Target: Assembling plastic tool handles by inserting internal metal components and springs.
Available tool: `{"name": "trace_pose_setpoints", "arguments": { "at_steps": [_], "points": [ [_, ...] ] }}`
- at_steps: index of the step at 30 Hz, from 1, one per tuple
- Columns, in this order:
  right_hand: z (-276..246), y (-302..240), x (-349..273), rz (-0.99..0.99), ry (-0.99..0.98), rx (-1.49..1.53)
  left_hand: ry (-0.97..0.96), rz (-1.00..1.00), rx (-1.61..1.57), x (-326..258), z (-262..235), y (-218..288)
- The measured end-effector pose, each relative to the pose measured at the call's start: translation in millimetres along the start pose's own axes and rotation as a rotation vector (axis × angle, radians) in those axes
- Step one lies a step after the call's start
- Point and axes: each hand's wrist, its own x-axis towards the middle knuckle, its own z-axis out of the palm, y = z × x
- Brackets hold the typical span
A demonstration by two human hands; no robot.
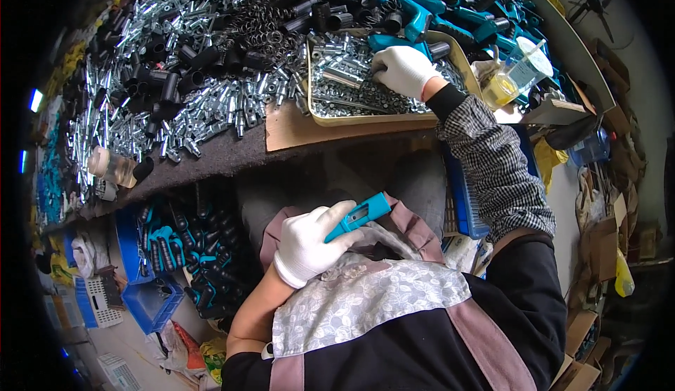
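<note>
My left hand, in a white glove, is closed around a teal plastic housing with a slot in its side, held above my lap. Over at the table, my gloved right hand reaches into a shallow cream tray. Its fingers are curled down among small metal parts; what they pinch, if anything, is hidden. Silver metal pins lie in the tray beside that hand. Just beyond the fingers, a teal pistol-shaped housing rests across the tray's far side.
Silver fittings, black tubes and coil springs are heaped left of the tray. Teal housings pile up at the far right, near a cup of yellow substance. A bottle lies at the left edge. Below stand blue crates.
</note>
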Motion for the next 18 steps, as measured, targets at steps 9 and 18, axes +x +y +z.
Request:
{"name": "trace_pose_setpoints", "arguments": {
  "at_steps": [9,18],
  "points": [
    [-22.4,-33.5,-32.8,-0.145,0.168,0.253,0.108,-0.02,0.033,-13.8,-1.8,-17.9],
    [-1.4,-130.6,-104.6,-0.663,-0.144,0.457,0.144,0.008,0.08,-16.7,-1.6,-29.3]
  ]
}}
